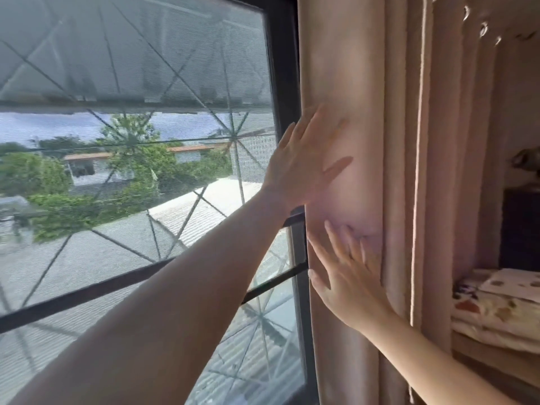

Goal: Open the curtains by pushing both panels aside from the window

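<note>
We press our left hand (304, 162) and right hand (349, 276), both flat with fingers spread and grasping nothing, on the pink curtain (350, 83) bunched right of the window (131, 141), so it slides aside.

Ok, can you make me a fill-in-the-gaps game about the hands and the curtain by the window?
1. Both hands press flat against the pink ____.
2. The left hand is ____ than the right hand on the curtain.
3. The curtain is bunched at the ____ side of the window.
4. Outside, the leafy things beside the houses are ____.

Missing words: curtain; higher; right; trees
</note>
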`<state>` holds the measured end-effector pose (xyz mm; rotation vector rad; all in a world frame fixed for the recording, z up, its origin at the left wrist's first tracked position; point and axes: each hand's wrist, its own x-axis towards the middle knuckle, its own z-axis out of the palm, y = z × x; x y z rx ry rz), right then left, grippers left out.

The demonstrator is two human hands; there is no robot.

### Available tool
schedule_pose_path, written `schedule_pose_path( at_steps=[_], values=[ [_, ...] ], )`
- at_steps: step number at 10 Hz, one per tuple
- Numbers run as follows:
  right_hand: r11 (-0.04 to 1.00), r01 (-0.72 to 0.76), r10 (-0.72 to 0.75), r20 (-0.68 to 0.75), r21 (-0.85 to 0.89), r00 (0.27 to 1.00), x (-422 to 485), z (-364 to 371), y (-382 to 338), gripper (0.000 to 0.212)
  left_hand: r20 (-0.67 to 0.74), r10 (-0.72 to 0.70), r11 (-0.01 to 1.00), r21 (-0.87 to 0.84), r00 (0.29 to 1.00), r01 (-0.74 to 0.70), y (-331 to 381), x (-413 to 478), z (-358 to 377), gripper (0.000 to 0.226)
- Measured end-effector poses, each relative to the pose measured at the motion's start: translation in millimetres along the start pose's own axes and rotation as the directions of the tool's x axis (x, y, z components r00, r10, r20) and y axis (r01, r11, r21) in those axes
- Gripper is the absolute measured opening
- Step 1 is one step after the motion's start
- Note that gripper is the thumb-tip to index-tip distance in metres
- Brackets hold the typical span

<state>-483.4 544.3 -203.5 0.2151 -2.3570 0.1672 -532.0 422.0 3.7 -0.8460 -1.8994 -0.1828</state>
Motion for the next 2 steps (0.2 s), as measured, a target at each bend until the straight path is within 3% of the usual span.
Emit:
schedule_pose_path(
  at_steps=[1,2],
  values=[
    [0.999,0.023,-0.024,0.023,0.040,0.999,-10.0,-7.1,-25.2,0.072,0.091,-0.036,0.998,0.058,0.995,0.031,-7.3,-18.1,-29.3,0.073],
    [0.997,0.060,-0.061,0.020,0.048,0.998,-22.1,-17.7,-48.7,0.072,0.066,-0.042,0.997,0.073,0.997,0.037,-7.5,-34.5,-61.1,0.073]
  ],
)
